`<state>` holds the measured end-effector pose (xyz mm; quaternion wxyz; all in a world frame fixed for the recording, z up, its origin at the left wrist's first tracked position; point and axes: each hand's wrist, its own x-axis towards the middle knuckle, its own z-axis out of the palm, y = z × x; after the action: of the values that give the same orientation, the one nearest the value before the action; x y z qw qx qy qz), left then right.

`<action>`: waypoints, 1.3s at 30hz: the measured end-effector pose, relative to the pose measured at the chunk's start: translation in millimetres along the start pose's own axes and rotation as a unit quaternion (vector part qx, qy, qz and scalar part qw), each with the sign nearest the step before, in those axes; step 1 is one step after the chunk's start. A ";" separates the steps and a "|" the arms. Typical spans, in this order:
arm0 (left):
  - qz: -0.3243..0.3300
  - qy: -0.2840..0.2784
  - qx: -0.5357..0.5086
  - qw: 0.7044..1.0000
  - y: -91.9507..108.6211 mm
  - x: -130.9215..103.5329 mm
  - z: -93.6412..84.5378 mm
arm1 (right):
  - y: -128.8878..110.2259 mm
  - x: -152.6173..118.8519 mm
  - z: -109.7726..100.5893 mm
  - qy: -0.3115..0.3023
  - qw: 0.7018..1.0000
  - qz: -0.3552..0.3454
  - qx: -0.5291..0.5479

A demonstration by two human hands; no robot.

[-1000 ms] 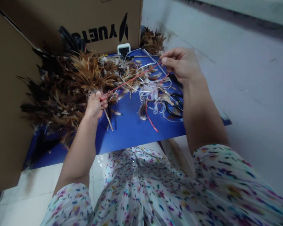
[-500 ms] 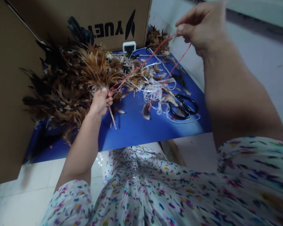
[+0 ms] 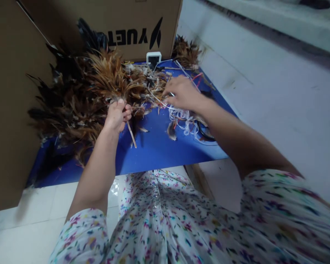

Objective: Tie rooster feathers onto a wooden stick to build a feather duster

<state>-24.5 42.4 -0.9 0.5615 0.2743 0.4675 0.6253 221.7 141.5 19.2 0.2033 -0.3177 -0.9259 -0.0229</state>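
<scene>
My left hand [image 3: 117, 114] is closed around the thin stick [image 3: 131, 135] of a feather duster, just below its brown feathers [image 3: 107, 73]. The stick's lower end sticks out beneath my fingers. Over the loose feathers [image 3: 154, 82] my right hand [image 3: 183, 93] hovers, fingers bent and apart, with no held thing visible. A red string [image 3: 197, 79] shows behind that hand. Beneath the wrist lies a tangle of white ribbon [image 3: 181, 117]. The black-handled scissors [image 3: 203, 132] are mostly hidden by my right forearm.
A heap of dark and brown feathers [image 3: 66, 99] covers the left of the blue tabletop [image 3: 154, 146]. Cardboard boxes [image 3: 132, 14] stand behind and at left. A small white-framed device [image 3: 154, 58] sits at the back, near another feather bunch [image 3: 186, 51]. A wall [image 3: 222, 66] borders the right.
My right hand has come down and left from its raised spot at the upper right, and no longer holds the red string taut. My left hand keeps its grip on the duster.
</scene>
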 end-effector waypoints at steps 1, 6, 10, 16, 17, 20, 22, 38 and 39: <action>0.000 -0.003 -0.001 1.000 -0.1 -0.1 0.2 | -18.3 2.5 12.6 -0.038 0.999 -0.011 -0.001; -0.001 -0.007 0.004 1.000 -1.2 0.1 1.4 | -71.9 19.9 57.0 -0.115 0.992 -0.031 -0.041; -0.005 -0.001 0.011 1.000 -2.0 -0.8 2.9 | -71.8 31.5 71.5 -0.131 0.989 -0.025 -0.071; -0.009 -0.012 0.011 1.000 -3.0 -1.5 3.4 | -52.6 36.4 69.0 -0.056 0.991 0.065 0.104; -0.010 -0.014 0.014 1.000 -3.6 -1.3 3.4 | -49.8 35.5 64.8 -0.031 0.982 0.099 0.158; -0.022 -0.021 0.030 0.999 -6.2 -1.6 4.1 | -45.7 29.8 48.2 0.021 0.919 0.217 0.329; -0.034 -0.028 0.045 0.998 -8.5 -3.0 5.8 | -46.6 23.8 37.6 0.033 0.855 0.287 0.431; -0.077 -0.072 0.144 0.984 -24.2 -19.8 20.8 | -35.6 -21.4 36.9 0.076 0.753 0.374 0.536; -0.079 -0.071 0.149 0.983 -24.4 -20.8 21.7 | -33.2 -22.1 39.6 0.086 0.779 0.368 0.501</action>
<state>9.8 26.9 -10.0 0.5937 0.3604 0.5346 0.4815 203.4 109.1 -22.9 0.4055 -0.4846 -0.5979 0.4933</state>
